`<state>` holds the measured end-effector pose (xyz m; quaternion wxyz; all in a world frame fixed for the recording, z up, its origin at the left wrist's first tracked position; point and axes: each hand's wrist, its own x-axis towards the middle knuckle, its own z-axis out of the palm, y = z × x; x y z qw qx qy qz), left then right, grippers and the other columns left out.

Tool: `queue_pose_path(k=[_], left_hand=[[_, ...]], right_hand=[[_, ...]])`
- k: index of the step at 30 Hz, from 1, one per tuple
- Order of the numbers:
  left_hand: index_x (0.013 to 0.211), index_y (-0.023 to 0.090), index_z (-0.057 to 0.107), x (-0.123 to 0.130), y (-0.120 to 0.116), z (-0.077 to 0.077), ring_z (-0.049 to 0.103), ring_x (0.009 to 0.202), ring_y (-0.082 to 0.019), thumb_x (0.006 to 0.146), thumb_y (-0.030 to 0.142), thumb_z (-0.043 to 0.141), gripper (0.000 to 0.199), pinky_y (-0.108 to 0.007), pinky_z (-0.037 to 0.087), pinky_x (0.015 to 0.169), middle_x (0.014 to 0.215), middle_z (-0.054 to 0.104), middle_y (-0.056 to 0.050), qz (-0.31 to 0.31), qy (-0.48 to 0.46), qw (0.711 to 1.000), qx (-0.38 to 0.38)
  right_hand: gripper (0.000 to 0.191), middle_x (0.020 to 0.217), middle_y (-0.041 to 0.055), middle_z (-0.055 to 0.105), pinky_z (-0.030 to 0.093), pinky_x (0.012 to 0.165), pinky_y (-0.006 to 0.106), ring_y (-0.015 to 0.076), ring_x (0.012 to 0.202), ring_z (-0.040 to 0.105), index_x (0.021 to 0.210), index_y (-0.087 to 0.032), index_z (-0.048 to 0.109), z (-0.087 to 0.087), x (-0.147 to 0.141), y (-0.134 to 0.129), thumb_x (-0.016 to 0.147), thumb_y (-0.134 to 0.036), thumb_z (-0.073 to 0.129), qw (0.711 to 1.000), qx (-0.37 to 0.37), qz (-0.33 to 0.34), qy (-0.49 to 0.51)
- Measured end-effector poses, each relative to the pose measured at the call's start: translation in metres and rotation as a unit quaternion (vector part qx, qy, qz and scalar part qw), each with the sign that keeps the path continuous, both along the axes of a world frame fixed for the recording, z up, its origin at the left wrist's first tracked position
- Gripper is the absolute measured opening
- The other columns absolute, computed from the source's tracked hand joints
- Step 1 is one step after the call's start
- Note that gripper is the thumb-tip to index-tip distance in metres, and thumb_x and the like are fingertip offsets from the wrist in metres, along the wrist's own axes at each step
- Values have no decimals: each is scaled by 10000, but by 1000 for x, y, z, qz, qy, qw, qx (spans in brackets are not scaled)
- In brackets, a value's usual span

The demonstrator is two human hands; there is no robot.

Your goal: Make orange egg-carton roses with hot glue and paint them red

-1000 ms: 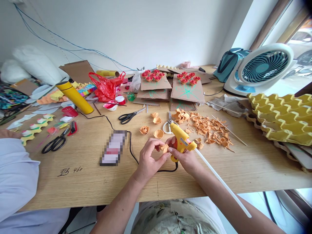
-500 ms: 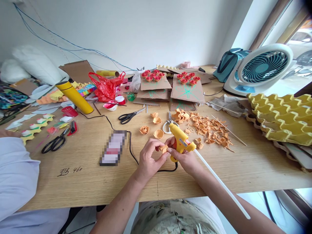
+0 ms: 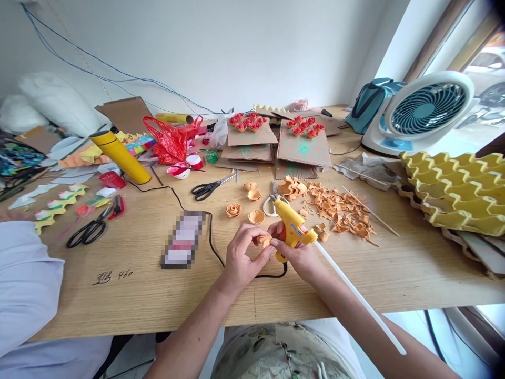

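My left hand (image 3: 243, 251) pinches a small orange paper-pulp flower (image 3: 264, 240) between thumb and fingers. My right hand (image 3: 296, 255) is closed around a yellow glue gun (image 3: 291, 223), and its fingertips also touch the flower. A long white glue stick (image 3: 359, 297) juts from the back of the gun toward me. The gun's nozzle points up and away, over the white-handled scissors (image 3: 270, 206). Just beyond my left hand lie a finished orange rose (image 3: 233, 210) and an orange petal cup (image 3: 256, 217), with more orange cups (image 3: 254, 195) behind.
Orange scraps (image 3: 343, 208) spread to the right, near stacked yellow egg trays (image 3: 457, 189) and a fan (image 3: 428, 110). Red flowers (image 3: 247, 122) stand on cardboard at the back. Black scissors (image 3: 211, 188), a blurred-out phone (image 3: 183, 239) and the black cord (image 3: 212, 237) lie left. A person's sleeve (image 3: 29, 284) is at far left.
Almost nothing differs. Both hands keep the flower and the glue gun in the same place, with only a tiny shift of the fingers; the sleeve at left moves slightly.
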<state>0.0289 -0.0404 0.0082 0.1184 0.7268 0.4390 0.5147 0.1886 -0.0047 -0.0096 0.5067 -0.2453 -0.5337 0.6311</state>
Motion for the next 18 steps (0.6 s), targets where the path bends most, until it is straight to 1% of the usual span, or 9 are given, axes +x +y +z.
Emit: queue_pose_path(k=[4, 12, 16, 18], left_hand=[[1034, 216, 637, 1, -1, 0, 627, 833, -169, 891, 177, 698, 160, -283, 549, 714, 938, 644, -39, 2, -18, 1000, -14], [1013, 217, 630, 0, 0, 0, 626, 830, -164, 878, 145, 697, 167, -281, 549, 726, 925, 631, -30, -3, -5, 1000, -11], [1010, 217, 627, 1, 0, -2, 618, 820, -162, 890, 173, 697, 146, -277, 544, 716, 922, 627, -30, -3, -10, 1000, -17], [1033, 216, 622, 1, 0, -4, 622, 831, -163, 900, 206, 704, 157, -278, 546, 726, 937, 636, -35, -3, -27, 999, -22]], right_hand=[[258, 882, 13, 602, 487, 713, 344, 188, 814, 541, 889, -268, 579, 0, 0, 1, 866, -409, 793, 1000, 9, 1, -3], [281, 911, 16, 597, 508, 750, 358, 193, 832, 554, 896, -275, 581, -2, 0, 1, 846, -434, 807, 1000, 6, 1, -2], [275, 906, 14, 602, 510, 761, 356, 194, 848, 562, 902, -280, 588, -1, 0, 1, 845, -430, 812, 1000, 2, 5, 4], [263, 915, 10, 609, 509, 773, 351, 189, 856, 570, 904, -280, 589, -2, 0, 2, 851, -410, 811, 1000, 0, 7, 13]])
